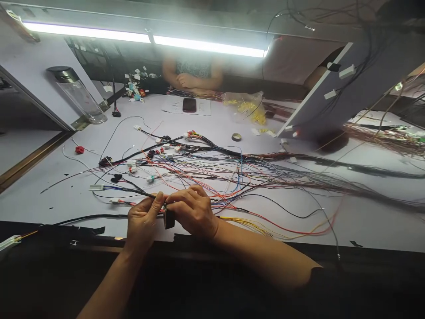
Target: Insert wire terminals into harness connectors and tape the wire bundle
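Observation:
My left hand and my right hand meet at the near edge of a white table. The left thumb and fingers pinch a black-wrapped wire bundle that runs off to the left. My right hand is closed around a small roll of black tape, held against the same bundle. Many loose coloured wires with small connectors fan out behind and to the right of the hands.
A person sits across the table with folded hands, a dark phone on paper before them. A clear bottle, a tape ring, a bag of yellow parts, a slanted white board and a red connector are about.

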A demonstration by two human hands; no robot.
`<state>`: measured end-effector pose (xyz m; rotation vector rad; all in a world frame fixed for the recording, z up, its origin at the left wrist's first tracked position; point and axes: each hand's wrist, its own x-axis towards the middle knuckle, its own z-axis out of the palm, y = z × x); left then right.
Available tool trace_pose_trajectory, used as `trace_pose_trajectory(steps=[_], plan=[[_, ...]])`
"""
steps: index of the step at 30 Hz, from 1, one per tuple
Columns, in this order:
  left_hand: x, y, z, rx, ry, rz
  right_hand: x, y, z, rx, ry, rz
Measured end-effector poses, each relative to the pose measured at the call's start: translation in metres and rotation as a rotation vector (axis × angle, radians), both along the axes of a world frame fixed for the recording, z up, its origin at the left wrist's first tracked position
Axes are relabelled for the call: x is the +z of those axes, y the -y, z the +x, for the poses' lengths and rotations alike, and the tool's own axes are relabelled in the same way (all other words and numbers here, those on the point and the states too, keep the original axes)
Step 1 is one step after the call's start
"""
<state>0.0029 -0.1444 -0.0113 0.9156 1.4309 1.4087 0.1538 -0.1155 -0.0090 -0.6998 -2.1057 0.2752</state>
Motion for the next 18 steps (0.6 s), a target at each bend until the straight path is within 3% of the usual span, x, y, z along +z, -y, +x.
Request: trace_pose_trajectory(steps=[5, 9, 14, 18], plan=[[-0.009, 0.0, 0.0, 0.122, -0.026, 0.081, -0.001, 0.012, 0.003, -0.121, -0.351, -0.35], [-0.012, 0.001, -0.001, 0.088, 0.042, 0.121, 0.0, 0.006, 0.004, -0.245, -0.362, -0.707], [-0.007, 0.003, 0.004, -0.046, 0.128, 0.103, 0.0, -0.007, 0.003, -0.24, -0.378, -0.771], [-0.008, 0.003, 0.011, -0.003, 0.077, 0.167, -0.006, -0.009, 0.003, -0.247, -0.352, -0.804]])
